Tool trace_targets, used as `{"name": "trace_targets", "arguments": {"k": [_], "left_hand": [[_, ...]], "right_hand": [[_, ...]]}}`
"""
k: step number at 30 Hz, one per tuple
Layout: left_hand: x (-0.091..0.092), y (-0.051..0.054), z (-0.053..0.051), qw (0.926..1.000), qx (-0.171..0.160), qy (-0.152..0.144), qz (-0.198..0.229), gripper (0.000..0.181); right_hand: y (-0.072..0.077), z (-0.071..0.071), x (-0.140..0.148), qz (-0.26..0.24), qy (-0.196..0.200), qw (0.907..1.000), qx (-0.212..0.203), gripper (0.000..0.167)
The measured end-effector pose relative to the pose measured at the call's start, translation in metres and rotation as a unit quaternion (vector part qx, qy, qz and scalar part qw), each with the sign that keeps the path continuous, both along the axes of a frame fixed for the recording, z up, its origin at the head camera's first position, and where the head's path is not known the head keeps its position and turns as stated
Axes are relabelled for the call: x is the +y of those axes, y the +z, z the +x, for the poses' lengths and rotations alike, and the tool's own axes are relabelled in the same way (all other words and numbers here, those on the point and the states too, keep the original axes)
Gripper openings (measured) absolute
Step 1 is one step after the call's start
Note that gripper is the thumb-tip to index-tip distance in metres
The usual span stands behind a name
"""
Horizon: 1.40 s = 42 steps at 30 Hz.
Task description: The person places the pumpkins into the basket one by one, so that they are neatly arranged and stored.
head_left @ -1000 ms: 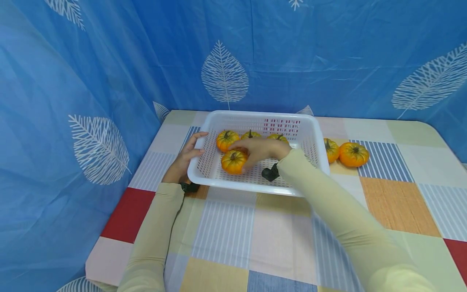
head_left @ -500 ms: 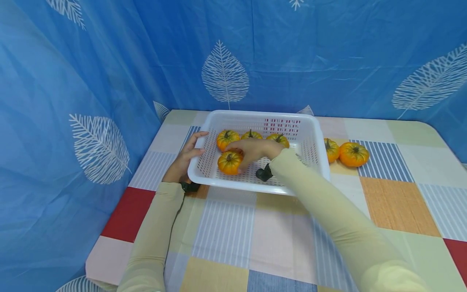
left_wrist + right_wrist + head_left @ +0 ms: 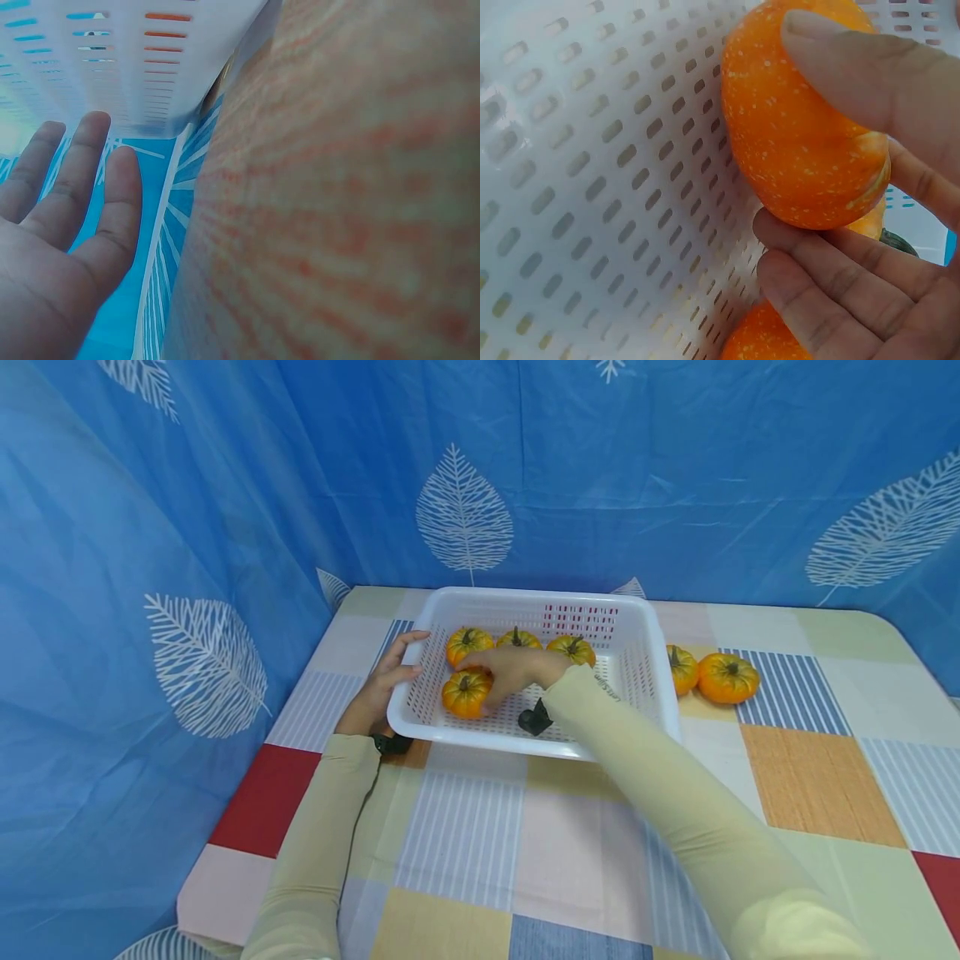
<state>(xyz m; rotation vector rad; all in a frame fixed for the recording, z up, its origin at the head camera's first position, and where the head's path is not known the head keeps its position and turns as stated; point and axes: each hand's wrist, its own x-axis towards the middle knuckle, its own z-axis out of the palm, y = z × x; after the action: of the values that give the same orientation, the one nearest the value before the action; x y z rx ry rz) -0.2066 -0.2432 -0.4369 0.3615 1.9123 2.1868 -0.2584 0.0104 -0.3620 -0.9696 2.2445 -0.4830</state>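
Observation:
Inside a white perforated plastic basket, my right hand grips a small orange pumpkin at the front left. Its thumb lies on one side of that pumpkin and the fingers curl under the other, as the right wrist view shows. Behind it in the basket sit three more pumpkins: one at the back left, one in the middle and one further right. My left hand is at the basket's left end, its fingers fairly straight beside the outer wall.
Right of the basket, two pumpkins rest on the checked tablecloth, one beside the basket wall and one further right. A blue curtain with white leaf prints hangs behind and at the left.
The right hand has shifted left a little inside the basket, and the gripped pumpkin has moved left with it. My left hand and the basket look almost still.

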Motion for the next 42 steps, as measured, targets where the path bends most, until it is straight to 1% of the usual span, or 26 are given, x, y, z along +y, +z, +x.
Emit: {"name": "trace_targets", "arguments": {"k": [11, 16, 20, 23, 27, 31, 34, 38, 42], "left_hand": [[-0.002, -0.001, -0.001, 0.9999, 0.007, -0.015, 0.004, 0.054], [-0.002, -0.003, -0.003, 0.9998, 0.015, -0.017, 0.004, 0.053], [-0.001, -0.002, -0.003, 0.9995, 0.025, -0.019, 0.004, 0.054], [0.0, -0.001, -0.002, 0.9996, 0.023, -0.014, 0.004, 0.056], [0.002, 0.001, 0.0, 1.0, 0.007, -0.003, 0.004, 0.057], [0.003, 0.002, 0.001, 1.0, -0.004, 0.002, 0.003, 0.057], [0.003, 0.002, 0.001, 1.0, -0.004, 0.001, 0.004, 0.056], [0.003, 0.003, 0.001, 1.0, -0.001, 0.001, 0.002, 0.057], [0.003, 0.003, 0.001, 1.0, -0.001, 0.002, 0.002, 0.058]], "right_hand": [[-0.004, -0.004, -0.003, 0.009, -0.017, 0.9998, -0.005, 0.084], [-0.005, -0.005, -0.003, 0.014, -0.014, 0.9998, 0.0, 0.084], [-0.004, -0.004, -0.003, 0.015, -0.011, 0.9998, -0.005, 0.085], [-0.002, -0.003, -0.002, 0.013, -0.01, 0.9999, -0.006, 0.084], [0.002, 0.0, 0.0, 0.01, -0.009, 0.9999, 0.001, 0.083], [0.008, 0.003, 0.004, -0.004, -0.01, 0.9999, 0.013, 0.081], [0.012, 0.004, 0.008, -0.021, -0.013, 0.9994, 0.023, 0.078], [0.013, 0.003, 0.013, -0.048, -0.016, 0.9981, 0.036, 0.074], [0.014, 0.004, 0.019, -0.079, -0.028, 0.996, 0.029, 0.072]]}}
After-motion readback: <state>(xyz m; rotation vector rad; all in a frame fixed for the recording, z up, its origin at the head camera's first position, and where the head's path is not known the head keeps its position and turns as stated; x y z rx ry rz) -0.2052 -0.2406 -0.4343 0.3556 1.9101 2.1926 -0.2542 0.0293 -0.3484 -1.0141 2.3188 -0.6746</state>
